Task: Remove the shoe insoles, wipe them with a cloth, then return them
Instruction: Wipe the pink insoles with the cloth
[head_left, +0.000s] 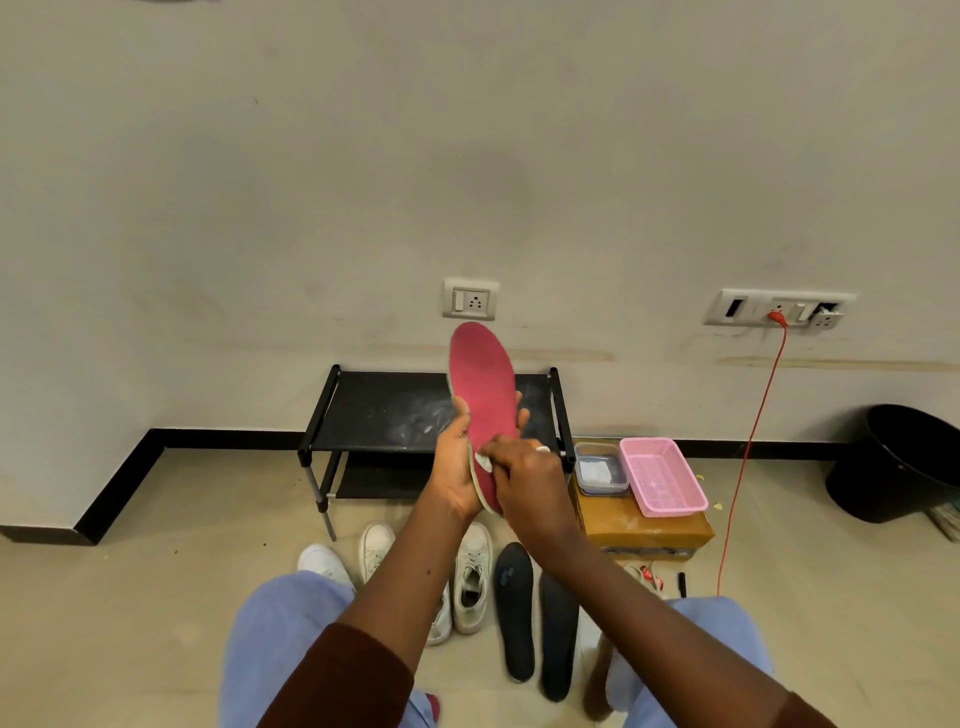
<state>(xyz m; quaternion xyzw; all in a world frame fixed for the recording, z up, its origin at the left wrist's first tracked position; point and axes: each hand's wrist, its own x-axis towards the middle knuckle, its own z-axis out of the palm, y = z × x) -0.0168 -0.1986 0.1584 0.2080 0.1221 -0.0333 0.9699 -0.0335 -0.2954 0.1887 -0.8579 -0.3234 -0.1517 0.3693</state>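
A red insole (483, 384) stands upright in front of me, toe end up. My left hand (457, 467) grips it from behind at its lower half, thumb on the left edge and fingertips showing at the right edge. My right hand (530, 483) pinches a small white cloth (484, 461) and presses it on the insole's heel part. Two dark insoles (535, 613) lie flat on the floor below. White sneakers (470, 577) stand on the floor to their left, partly hidden by my left forearm.
A low black shoe rack (384, 410) stands against the wall. To its right a cardboard box (649, 525) carries a pink basket (662, 475) and a clear tub (600, 467). An orange cable (748, 452) hangs from a wall socket. A black bin (898, 462) stands at far right.
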